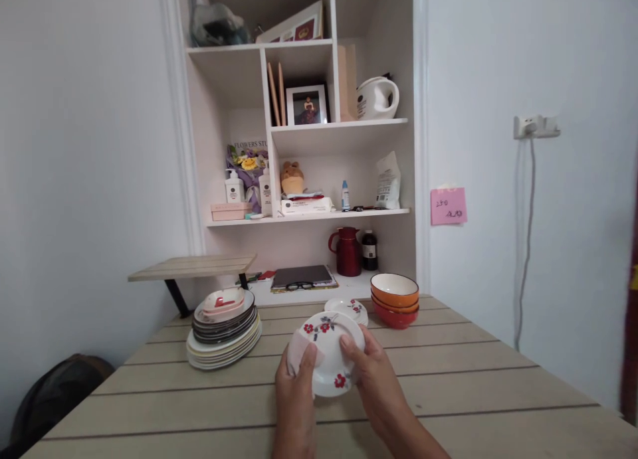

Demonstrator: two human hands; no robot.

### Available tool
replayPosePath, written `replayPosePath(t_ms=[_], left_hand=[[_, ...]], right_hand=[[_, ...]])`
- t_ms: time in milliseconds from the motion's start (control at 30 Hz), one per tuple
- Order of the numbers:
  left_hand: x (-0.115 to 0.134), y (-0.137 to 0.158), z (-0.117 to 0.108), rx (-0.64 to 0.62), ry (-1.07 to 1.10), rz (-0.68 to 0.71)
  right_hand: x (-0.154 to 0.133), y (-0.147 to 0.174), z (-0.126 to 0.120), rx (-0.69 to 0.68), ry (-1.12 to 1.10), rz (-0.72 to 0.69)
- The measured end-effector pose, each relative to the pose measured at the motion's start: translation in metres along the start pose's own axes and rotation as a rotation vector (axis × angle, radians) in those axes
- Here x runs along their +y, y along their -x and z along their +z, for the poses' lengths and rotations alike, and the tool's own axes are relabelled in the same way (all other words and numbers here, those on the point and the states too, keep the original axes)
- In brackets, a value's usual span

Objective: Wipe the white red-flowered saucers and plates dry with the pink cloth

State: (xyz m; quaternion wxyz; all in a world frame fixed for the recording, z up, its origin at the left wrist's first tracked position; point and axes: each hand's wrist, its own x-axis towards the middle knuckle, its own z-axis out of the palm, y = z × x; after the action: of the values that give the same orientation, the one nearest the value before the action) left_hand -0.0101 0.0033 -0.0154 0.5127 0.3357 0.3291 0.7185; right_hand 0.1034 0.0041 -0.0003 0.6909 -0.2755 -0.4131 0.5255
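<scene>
A small round white ceramic plate with red flowers was held tilted above the pale slatted wooden table, gripped at its rim by the right hand; the left hand pressed a pink cloth against it. The plate was judged light, rigid, glazed-slippery and breakable, best taken at opposite rim edges.

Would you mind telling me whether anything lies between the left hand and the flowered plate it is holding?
Yes: a pale cloth sits between the left hand and the plate, pressed against its left rim. The right hand grips the plate's right edge directly, with nothing visible in between.
</scene>
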Motion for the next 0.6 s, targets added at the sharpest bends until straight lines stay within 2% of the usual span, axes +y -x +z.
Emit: replayPosePath(t_ms=[133, 267, 400, 600], left_hand=[[0.010, 0.001, -0.004, 0.000, -0.199, 0.164], [0.018, 0.001, -0.006, -0.120, -0.358, 0.344], [0.021, 0.004, -0.005, -0.208, -0.388, 0.400], [0.018, 0.008, -0.003, -0.227, -0.402, 0.328]], right_hand=[[-0.011, -0.007, -0.014, -0.037, 0.406, -0.204], [-0.021, -0.011, -0.021, -0.156, 0.706, -0.346], [-0.029, -0.009, -0.020, -0.225, 0.792, -0.379], [-0.035, -0.004, -0.014, -0.280, 0.767, -0.378]])
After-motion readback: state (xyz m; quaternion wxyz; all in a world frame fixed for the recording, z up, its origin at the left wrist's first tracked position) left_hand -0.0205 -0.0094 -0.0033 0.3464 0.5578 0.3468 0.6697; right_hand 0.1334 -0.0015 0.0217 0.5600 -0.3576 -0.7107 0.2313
